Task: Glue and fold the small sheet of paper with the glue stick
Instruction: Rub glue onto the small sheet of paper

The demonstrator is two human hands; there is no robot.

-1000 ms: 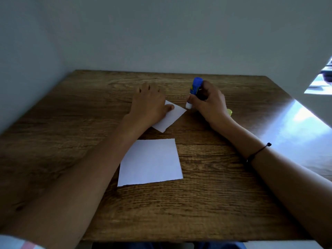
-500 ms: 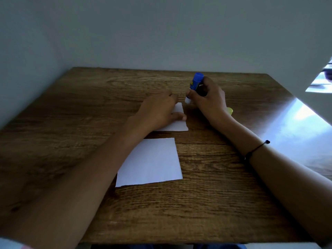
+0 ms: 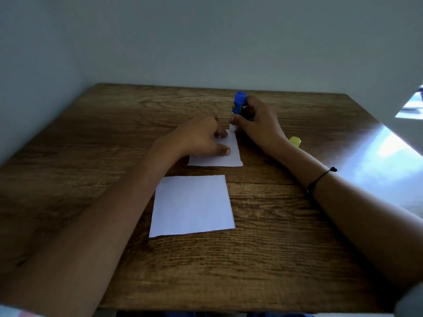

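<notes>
We had turned the small sheet [image 3: 225,154] square under our left hand [image 3: 201,138]; our right hand [image 3: 256,124] fingers gripped the glue stick [image 3: 238,106], tip at its far corner, gluing about to start.

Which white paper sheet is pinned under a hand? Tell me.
The smaller white paper sheet, farther from the person: the left hand rests on it. The larger white square sheet lies untouched, nearer.
</notes>
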